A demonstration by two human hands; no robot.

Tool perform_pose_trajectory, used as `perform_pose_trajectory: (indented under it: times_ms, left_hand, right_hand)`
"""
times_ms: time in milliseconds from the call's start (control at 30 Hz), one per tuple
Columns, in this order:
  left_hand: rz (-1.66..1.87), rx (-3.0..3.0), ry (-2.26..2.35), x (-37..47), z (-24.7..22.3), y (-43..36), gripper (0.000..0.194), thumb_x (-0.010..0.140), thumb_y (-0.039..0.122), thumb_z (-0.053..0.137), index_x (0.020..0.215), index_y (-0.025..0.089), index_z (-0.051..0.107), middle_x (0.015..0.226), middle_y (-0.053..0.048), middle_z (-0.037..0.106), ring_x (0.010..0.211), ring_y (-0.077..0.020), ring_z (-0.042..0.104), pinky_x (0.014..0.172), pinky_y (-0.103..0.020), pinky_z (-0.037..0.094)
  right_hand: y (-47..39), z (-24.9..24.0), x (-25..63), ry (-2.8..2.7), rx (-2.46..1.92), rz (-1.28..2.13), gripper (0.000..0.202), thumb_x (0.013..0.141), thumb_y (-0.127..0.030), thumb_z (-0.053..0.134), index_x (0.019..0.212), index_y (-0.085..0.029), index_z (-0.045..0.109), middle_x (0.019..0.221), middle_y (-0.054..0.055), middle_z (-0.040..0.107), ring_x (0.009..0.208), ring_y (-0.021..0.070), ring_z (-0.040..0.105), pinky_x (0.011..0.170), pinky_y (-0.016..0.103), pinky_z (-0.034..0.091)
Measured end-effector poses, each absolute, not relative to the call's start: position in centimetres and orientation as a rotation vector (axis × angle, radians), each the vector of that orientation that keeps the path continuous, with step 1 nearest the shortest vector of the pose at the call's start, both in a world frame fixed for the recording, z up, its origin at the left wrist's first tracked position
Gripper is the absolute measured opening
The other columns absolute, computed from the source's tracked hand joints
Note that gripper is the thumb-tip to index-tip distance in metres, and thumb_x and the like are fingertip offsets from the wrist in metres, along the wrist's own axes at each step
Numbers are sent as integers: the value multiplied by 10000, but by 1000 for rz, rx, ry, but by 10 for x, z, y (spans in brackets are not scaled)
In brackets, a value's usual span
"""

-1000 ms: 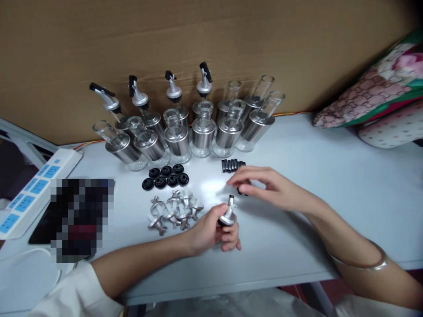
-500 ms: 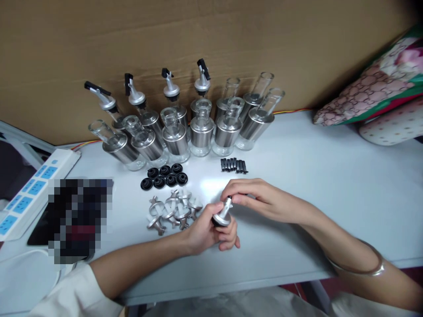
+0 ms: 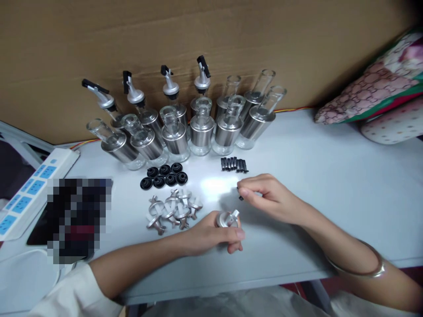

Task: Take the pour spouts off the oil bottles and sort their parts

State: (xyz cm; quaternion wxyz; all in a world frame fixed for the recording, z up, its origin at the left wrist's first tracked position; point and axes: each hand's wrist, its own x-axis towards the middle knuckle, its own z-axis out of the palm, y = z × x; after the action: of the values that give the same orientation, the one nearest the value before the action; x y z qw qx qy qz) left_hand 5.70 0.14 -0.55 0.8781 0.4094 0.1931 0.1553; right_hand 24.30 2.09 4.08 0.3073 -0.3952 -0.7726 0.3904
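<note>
My left hand (image 3: 214,233) is closed around a silver bottle pourer (image 3: 228,219), its spout tilted up to the right. Above and to the right, my right hand (image 3: 267,193) pinches a small black lever cap (image 3: 241,197), apart from the pourer. Left of my left hand lies a heap of silver pourer tops (image 3: 173,209) with white stems. Several black rubber stoppers (image 3: 165,176) sit in two rows behind the heap. A short row of black lever caps (image 3: 233,164) lies beyond my right hand.
Several glass bottles with steel sleeves (image 3: 202,130) stand at the back, some fitted with pourers (image 3: 171,88). A white power strip (image 3: 36,189) and a partly pixelated dark device (image 3: 39,231) lie left. A patterned fabric item (image 3: 370,92) rests at back right. Cardboard (image 3: 211,31) stands behind.
My right hand has moved right, away from the pourer, and now shows a black lever cap in its fingers. My left hand has turned the pourer, its spout now leaning more toward the right.
</note>
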Motion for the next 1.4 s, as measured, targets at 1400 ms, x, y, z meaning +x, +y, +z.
perform_pose_trajectory:
  times_ms: [1400]
  left_hand:
    - [355, 878, 407, 57, -4, -1, 362, 776, 432, 681, 606, 170, 498, 518, 45, 498, 531, -90, 458, 757, -323, 477]
  right_hand:
    - [-63, 25, 294, -2154, -1470, 398, 264, 981, -280, 423, 983, -222, 681, 916, 64, 675, 764, 181, 692, 680, 290, 567]
